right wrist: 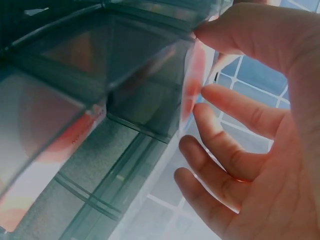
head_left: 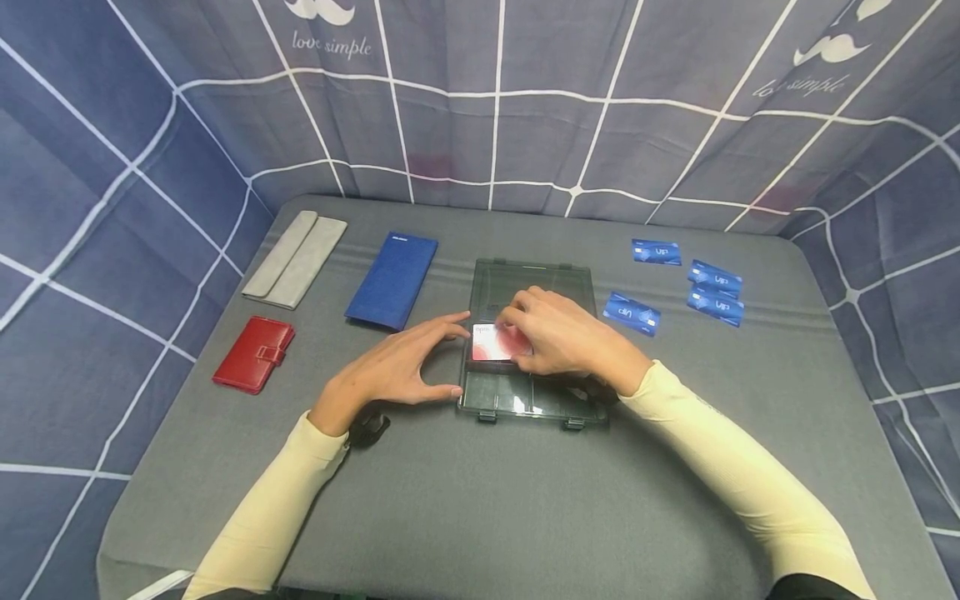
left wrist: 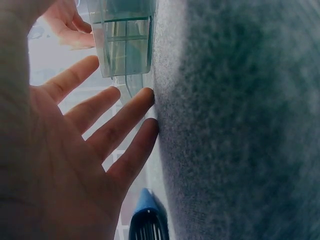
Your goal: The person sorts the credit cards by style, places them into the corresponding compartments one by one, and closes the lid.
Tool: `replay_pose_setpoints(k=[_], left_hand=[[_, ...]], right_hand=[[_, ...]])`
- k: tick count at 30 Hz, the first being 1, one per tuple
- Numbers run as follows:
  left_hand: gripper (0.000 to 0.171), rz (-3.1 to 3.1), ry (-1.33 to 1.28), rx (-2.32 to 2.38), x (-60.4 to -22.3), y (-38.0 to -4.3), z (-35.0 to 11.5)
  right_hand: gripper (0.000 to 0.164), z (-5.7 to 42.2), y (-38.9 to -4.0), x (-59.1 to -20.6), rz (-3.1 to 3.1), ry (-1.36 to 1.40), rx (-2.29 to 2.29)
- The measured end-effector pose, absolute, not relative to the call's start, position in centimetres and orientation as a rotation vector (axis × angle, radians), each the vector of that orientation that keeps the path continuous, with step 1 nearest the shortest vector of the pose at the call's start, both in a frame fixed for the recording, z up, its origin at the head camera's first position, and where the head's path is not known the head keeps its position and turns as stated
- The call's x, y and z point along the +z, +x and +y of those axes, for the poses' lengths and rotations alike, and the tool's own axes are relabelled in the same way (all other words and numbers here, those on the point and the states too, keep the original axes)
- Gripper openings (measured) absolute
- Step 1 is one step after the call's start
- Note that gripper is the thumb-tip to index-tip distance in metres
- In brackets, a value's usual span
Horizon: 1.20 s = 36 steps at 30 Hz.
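Observation:
A clear dark-green plastic divider box (head_left: 491,396) lies in the middle of the table. My right hand (head_left: 558,333) reaches over it and pinches a white and red card (head_left: 489,343) between thumb and fingers. In the right wrist view the held card (right wrist: 192,82) stands nearly edge-on at the box wall; more red and white card surface (right wrist: 55,135) shows lower left, behind clear plastic. My left hand (head_left: 401,360) is beside the box's left edge, fingers and thumb spread and holding nothing. In the left wrist view, its fingertips are near the box (left wrist: 127,47).
Left of the box lie a blue folder (head_left: 392,282), a grey wallet (head_left: 295,258) and a red wallet (head_left: 255,354) with a strap. To the right, several blue cards (head_left: 632,313) lie on the grey table cover (head_left: 525,500). Checked curtains (head_left: 450,125) surround the table.

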<state>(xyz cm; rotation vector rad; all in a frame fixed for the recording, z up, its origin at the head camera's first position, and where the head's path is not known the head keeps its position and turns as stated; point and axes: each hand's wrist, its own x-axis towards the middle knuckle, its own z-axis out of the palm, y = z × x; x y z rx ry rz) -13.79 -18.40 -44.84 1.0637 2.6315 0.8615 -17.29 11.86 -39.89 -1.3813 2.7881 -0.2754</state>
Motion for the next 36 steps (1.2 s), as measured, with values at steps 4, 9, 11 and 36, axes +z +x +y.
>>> replay_pose_setpoints(k=[4,9,11,36], left_hand=[[0.081,2.631,1.062,0.858,-44.7,-13.8,-18.3],[0.081,2.635,1.054,0.84,-44.8,-13.8,-18.3],[0.082,2.638,1.054,0.835,-44.8,-13.8,-18.3],[0.083,2.649,1.08,0.816,-44.8,-13.8,-18.3]], right_hand=[[0.045,12.0,-17.2,-39.6,2.771,-1.37,-0.276],[0.04,12.0,-17.2,-39.5,2.737,-1.372,-0.297],[0.039,12.0,-17.3,-39.5,2.729,-1.374,-0.298],[0.045,20.3,-18.0,-39.9,2.876,-1.033,-0.476]])
